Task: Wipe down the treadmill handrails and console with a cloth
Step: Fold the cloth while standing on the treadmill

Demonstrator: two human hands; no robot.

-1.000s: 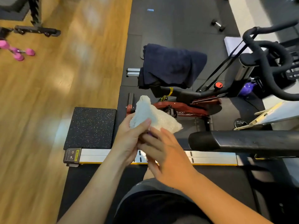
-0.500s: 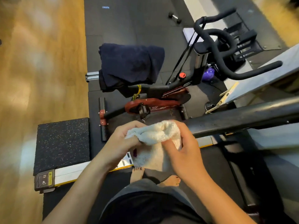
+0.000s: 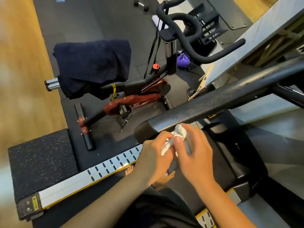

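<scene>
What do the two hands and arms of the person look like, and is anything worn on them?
Both arms are bare right down to the bottom edge of the picture: no sleeves show. The left hand and the right hand wear no gloves. No ring, watch or wristband shows on either one. The fingernails that show are short and plain.

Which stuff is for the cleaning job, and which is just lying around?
For the job: white cloth, held by left hand and right hand; black handrail.

Just there: exercise bike, dark towel, purple kettlebell, dumbbell.
</scene>
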